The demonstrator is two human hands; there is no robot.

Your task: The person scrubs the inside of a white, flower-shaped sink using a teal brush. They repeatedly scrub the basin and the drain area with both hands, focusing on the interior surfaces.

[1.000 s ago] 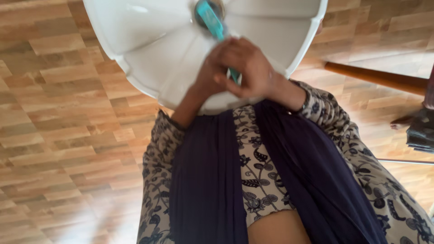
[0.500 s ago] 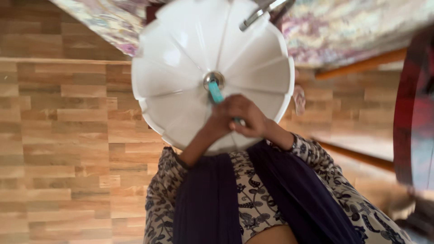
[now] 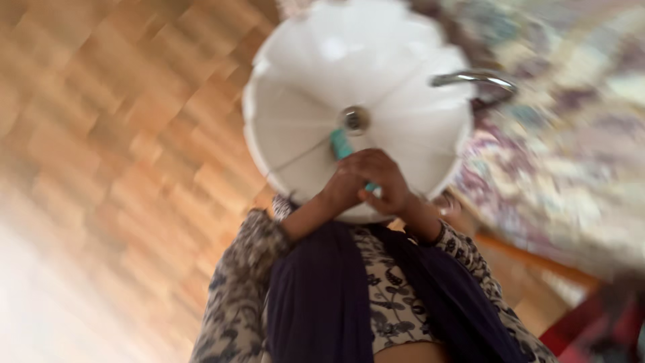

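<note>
Hands together over the white basin (image 3: pixel 302 114): right hand (image 3: pixel 383 181) clenched on a teal brush (image 3: pixel 341 144) (tip beside the drain (image 3: pixel 355 119)), left hand (image 3: pixel 341 188) pressed against it, grip unclear.

The round white fluted ceramic basin (image 3: pixel 302 107) is mostly bare around its metal drain (image 3: pixel 354 119), with open bowl to the left and far side. The curved chrome tap (image 3: pixel 474 78) overhangs the right rim and bars the way there. Both hands, left (image 3: pixel 344 188) and right (image 3: pixel 383 181), with the teal plastic handle (image 3: pixel 341 144), fill the near side.
</note>
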